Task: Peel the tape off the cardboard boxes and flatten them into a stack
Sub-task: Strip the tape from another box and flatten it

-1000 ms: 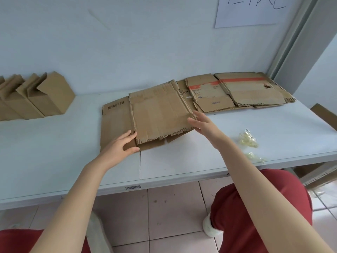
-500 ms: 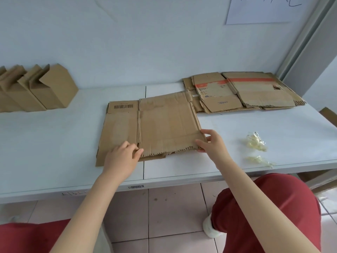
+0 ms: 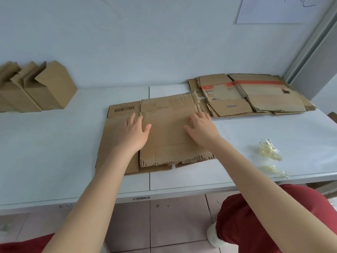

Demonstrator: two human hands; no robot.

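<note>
The white table (image 3: 54, 161) carries everything. Near its front edge, at the middle, lies the flattened box (image 3: 167, 143), a barcode printed on its far-left flap and its near edge ragged. Behind and to the right of the flattened box is the stack of flattened cardboard (image 3: 255, 99), with an orange stripe on its top sheets; its left end meets the flattened box's far-right corner. Well to the left of the flattened box and farther back stand the unflattened boxes (image 3: 45, 88), flaps up, against the wall.

Both hands lie palm-down on the flattened box, fingers straight and a little spread, gripping nothing. The left hand (image 3: 135, 131) rests across the seam where the upper layer overlaps the left panel. The right hand (image 3: 201, 129) rests on the upper layer near its right edge. To the right of the flattened box, apart from it, lie two crumpled wads of clear tape (image 3: 269, 149).
</note>
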